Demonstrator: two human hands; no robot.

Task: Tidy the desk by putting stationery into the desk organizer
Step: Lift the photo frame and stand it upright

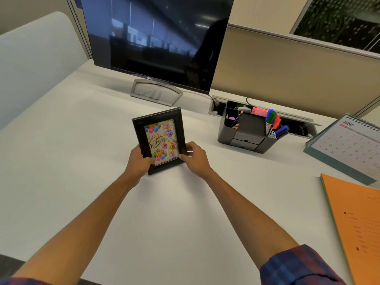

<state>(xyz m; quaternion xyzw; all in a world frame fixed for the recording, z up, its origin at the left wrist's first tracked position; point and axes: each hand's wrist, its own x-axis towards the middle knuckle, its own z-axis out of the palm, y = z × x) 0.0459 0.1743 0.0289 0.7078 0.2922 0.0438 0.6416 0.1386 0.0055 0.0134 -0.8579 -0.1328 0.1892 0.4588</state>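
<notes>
we see a black picture frame [161,140] standing upright mid-desk [61,161], long axis vertical, card facing us, left hand [139,161] and right hand [195,159] gripping its lower corners, forearms outstretched, desk organizer [249,129] with markers [274,123] just right

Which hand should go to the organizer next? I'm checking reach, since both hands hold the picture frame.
Right, probably. The desk organizer stands to the right of the picture frame, nearer the right hand. The left hand would have to cross over the frame.
</notes>
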